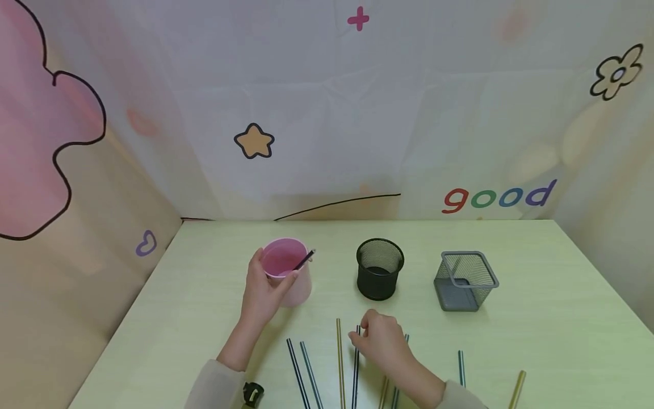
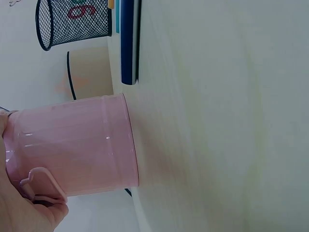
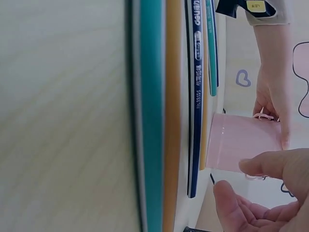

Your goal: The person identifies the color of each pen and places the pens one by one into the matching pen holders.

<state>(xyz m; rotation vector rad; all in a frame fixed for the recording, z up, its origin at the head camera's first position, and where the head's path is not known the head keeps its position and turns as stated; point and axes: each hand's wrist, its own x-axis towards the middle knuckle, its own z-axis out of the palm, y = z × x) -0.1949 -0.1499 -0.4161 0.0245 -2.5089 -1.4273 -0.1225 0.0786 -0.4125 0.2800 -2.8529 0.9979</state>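
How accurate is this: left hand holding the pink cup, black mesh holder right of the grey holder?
Not quite: the head view shows the black mesh holder left of the grey holder. The left hand does hold the pink cup.

I can count one pink bucket [image 1: 298, 291], one black mesh cup [image 1: 377, 285], one grey mesh basket [image 1: 457, 299] and nine pencils [image 1: 340, 363]: three dark, three teal, three yellow

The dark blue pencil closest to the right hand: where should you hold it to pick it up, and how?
I'd pinch the dark blue pencil near its far end, from above with the right hand, thumb and finger on the pencil's long sides. It's thin and lies flat on the table, with a gap before the yellow pencil on its left, so there should be room.
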